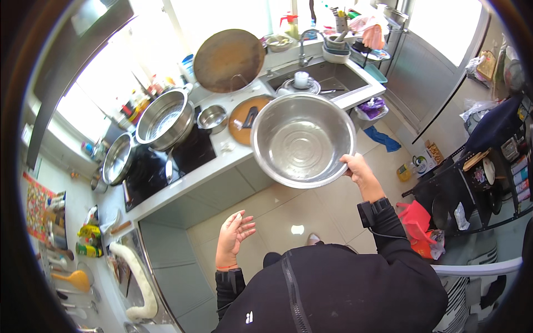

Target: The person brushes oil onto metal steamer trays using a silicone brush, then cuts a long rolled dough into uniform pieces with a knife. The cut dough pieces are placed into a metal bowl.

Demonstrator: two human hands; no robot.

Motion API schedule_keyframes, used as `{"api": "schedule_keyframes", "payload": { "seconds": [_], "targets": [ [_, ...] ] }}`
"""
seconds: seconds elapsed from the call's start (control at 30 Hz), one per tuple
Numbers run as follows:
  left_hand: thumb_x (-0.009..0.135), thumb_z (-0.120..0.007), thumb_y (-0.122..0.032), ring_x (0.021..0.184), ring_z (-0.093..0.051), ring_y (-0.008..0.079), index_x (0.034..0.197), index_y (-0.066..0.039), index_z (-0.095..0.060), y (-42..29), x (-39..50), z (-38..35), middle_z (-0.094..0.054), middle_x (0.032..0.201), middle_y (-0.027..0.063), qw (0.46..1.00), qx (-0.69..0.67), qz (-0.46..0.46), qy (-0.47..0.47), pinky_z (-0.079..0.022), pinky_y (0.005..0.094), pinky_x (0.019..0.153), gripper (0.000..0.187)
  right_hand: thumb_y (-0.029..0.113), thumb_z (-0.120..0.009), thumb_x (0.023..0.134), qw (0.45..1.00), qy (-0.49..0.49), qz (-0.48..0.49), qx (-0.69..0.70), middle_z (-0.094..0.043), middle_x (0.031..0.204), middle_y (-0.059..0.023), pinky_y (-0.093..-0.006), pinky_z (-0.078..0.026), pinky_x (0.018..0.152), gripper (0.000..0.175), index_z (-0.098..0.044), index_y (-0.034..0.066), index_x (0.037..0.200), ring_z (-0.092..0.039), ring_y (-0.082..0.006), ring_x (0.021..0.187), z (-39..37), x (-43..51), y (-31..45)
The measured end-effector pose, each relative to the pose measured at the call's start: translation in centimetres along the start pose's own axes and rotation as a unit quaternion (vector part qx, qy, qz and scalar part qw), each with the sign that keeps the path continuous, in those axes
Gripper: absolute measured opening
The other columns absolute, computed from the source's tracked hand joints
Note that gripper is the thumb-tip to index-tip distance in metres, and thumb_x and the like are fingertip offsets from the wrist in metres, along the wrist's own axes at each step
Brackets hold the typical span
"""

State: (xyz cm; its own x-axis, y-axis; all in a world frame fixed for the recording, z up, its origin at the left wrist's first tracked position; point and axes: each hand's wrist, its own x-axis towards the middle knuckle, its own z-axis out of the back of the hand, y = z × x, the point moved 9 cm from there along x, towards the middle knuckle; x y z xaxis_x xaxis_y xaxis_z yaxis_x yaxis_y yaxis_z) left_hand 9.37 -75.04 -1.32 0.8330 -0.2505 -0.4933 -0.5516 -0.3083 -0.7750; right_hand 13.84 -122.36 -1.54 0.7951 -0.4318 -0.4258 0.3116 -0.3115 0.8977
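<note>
My right hand [356, 168] grips the rim of a large stainless steel basin [303, 141]. The basin is tilted so that its inside faces me, and nothing shows in it. It is held in front of the counter edge, partly covering a round brown board [240, 135] on which a black-handled thing lies. My left hand [236, 235] is raised over the tiled floor, apart from the basin, with its fingers spread and nothing in them.
A sink [337, 77] holding dishes lies beyond the basin. A steamer pot [164, 118] stands on the black cooktop [193, 152] at left. A long roll of dough [139, 274] lies on the left counter. A black shelf rack [452, 189] and a red plastic stool [416, 220] are at right.
</note>
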Motion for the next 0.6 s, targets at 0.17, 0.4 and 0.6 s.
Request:
{"api": "schedule_keyframes", "payload": {
  "seconds": [0.17,0.4,0.6],
  "targets": [
    [0.104,-0.056,-0.022,0.098,-0.070,0.0284,0.128,0.000,-0.057,-0.9,7.6,-6.8,-0.067,0.116,0.0196,0.999,0.015,0.013,0.026,-0.061,0.0422,0.085,0.033,0.005,-0.060,0.084,0.989,-0.118,0.033,0.079,-0.069,0.086,-0.0151,-0.0360,-0.063,0.053,0.020,-0.062,-0.0073,0.099,-0.071,-0.0251,0.068,10.9,11.3,4.8],
    [0.103,-0.059,-0.022,0.094,-0.070,0.0260,0.124,-0.001,-0.059,-3.6,20.2,-10.9,-0.068,0.110,0.0168,0.999,0.043,0.026,0.017,-0.061,0.0399,0.083,0.030,0.006,-0.059,0.082,0.954,-0.247,0.050,0.164,-0.065,0.077,-0.0117,-0.0322,-0.055,0.043,0.012,-0.062,-0.0027,0.090,-0.064,-0.0224,0.054,18.5,28.7,9.5],
    [0.104,-0.056,-0.020,0.094,-0.070,0.0258,0.126,0.000,-0.058,-8.0,30.8,-16.2,-0.069,0.109,0.0174,0.998,0.053,0.000,0.019,-0.061,0.0392,0.083,0.030,0.007,-0.058,0.086,0.915,-0.332,0.054,0.222,-0.064,0.080,-0.0125,-0.0364,-0.055,0.047,0.014,-0.061,0.0002,0.097,-0.062,-0.0238,0.057,21.7,39.3,10.8]
  ]
}}
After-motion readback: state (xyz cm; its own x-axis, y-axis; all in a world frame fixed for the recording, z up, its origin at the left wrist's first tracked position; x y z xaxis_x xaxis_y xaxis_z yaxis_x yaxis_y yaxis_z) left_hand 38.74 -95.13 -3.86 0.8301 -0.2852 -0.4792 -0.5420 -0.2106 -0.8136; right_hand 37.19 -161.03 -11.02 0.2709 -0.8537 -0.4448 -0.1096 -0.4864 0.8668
